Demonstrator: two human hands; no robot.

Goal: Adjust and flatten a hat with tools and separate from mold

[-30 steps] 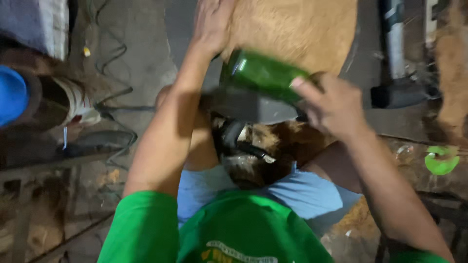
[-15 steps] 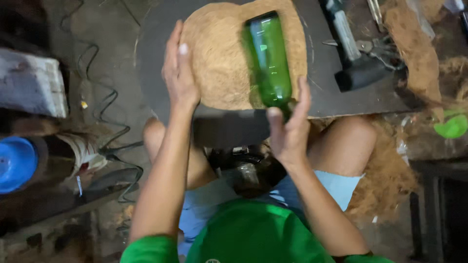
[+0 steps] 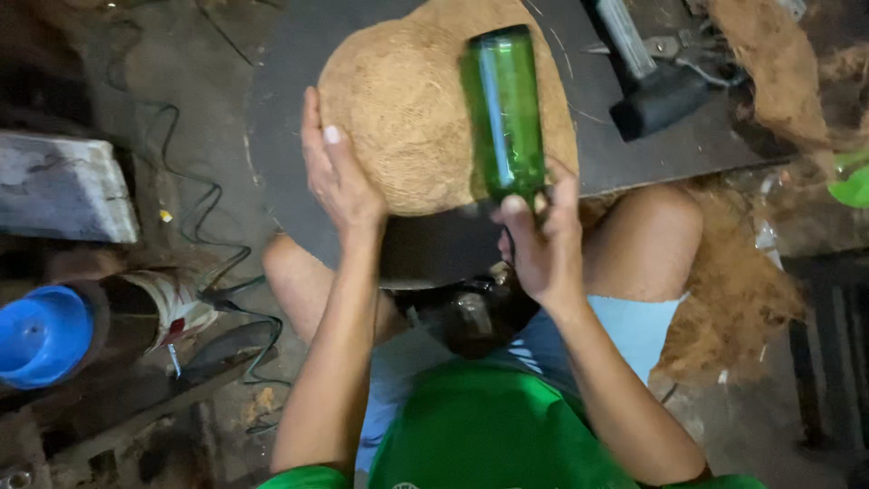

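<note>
A round mat of brown coconut fibre (image 3: 407, 109) lies on a dark board (image 3: 434, 244) across my lap. My left hand (image 3: 337, 172) rests flat on the mat's left edge, fingers together. My right hand (image 3: 536, 231) grips the neck end of a green glass bottle (image 3: 503, 109), which lies on its side across the right part of the mat, base pointing away from me.
A black-headed hammer (image 3: 652, 81) and metal pliers (image 3: 683, 50) lie on the board at upper right. Loose fibre (image 3: 769, 54) is piled to the right. A blue cap on a wrapped cylinder (image 3: 45, 335) and cables (image 3: 204, 217) sit on the floor at left.
The view has tilted down and steadied. The bottle went from raised and tilted near my chest to lying lengthwise on the mat. My left hand moved to the mat's left edge.
</note>
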